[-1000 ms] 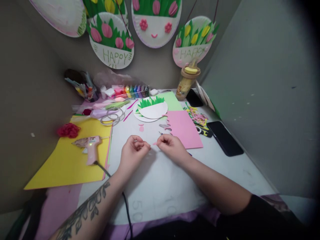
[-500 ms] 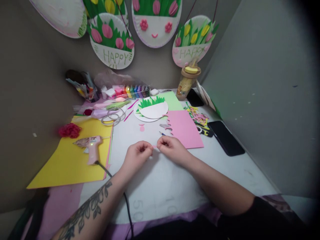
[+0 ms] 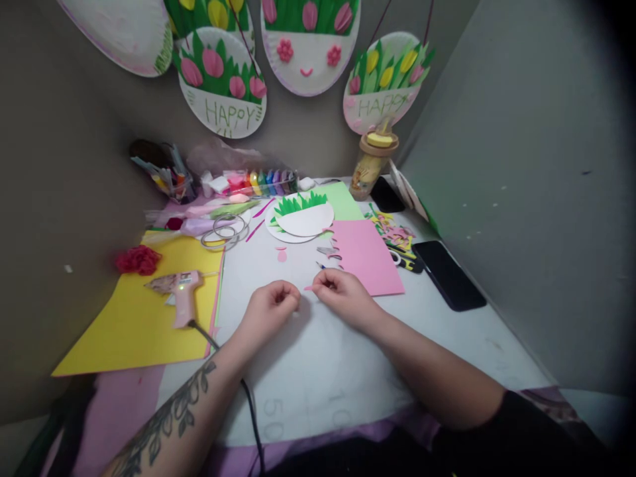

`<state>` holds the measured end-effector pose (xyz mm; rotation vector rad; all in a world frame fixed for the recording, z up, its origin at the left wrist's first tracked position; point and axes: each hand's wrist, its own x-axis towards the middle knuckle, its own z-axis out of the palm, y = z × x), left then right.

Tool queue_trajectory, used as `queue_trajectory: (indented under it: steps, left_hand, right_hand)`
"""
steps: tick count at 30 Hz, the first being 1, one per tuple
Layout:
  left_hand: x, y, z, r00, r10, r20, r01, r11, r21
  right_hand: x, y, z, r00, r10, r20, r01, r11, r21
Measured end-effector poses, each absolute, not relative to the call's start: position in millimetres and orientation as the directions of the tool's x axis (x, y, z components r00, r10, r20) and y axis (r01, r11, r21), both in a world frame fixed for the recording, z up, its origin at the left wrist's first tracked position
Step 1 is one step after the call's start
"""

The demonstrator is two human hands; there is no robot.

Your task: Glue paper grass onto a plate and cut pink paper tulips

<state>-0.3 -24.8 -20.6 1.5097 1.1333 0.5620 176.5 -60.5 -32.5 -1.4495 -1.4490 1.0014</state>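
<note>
My left hand (image 3: 268,310) rests on the white work surface (image 3: 318,371) with its fingers curled; what it pinches, if anything, is too small to tell. My right hand (image 3: 342,295) sits just to its right and pinches a tiny pink paper piece (image 3: 309,287) that pokes out toward the left hand. A small gap separates the two hands. A pink paper sheet (image 3: 365,255) with a cut edge lies right behind my right hand. A small pink cut-out (image 3: 281,254) lies farther back.
A pink glue gun (image 3: 181,301) with its black cord lies on a yellow sheet (image 3: 134,318) at the left. A paper plate with green grass (image 3: 301,215), wire rings (image 3: 226,230), paint pots (image 3: 268,180), a bottle (image 3: 370,162) and a black phone (image 3: 447,273) stand around.
The hands came together about half a second ago and have now parted slightly; the pink piece stays at my right fingertips.
</note>
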Motion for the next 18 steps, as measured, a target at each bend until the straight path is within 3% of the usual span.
queue_trajectory:
  steps: [2,5,8,12,18]
  left_hand:
    - [-0.9,-24.1,-21.4,0.466,0.834,-0.296,0.252,0.196,0.948]
    - [-1.0,-24.8,-21.7,0.561,0.729,-0.392,0.063,0.434,0.898]
    - [-0.3,-26.0,-19.8,0.603,0.662,-0.445,0.005,0.554,0.832]
    - [0.4,-27.3,-16.1,0.566,0.698,-0.438,0.062,0.494,0.867]
    - [-1.5,-27.9,-12.5,0.458,0.842,-0.284,0.215,0.205,0.955]
  right_hand:
    - [178.5,-62.0,-33.1,-0.001,0.974,0.226,0.419,0.205,-0.885]
    - [180.0,-65.2,-34.7,-0.153,0.837,0.525,0.541,0.516,-0.665]
    - [179.9,-67.5,-35.9,-0.261,0.721,0.642,0.584,0.647,-0.489]
    - [178.2,-68.0,-38.2,-0.261,0.685,0.680,0.583,0.673,-0.454]
    - [176.9,-65.9,-44.8,-0.150,0.716,0.682,0.609,0.610,-0.506]
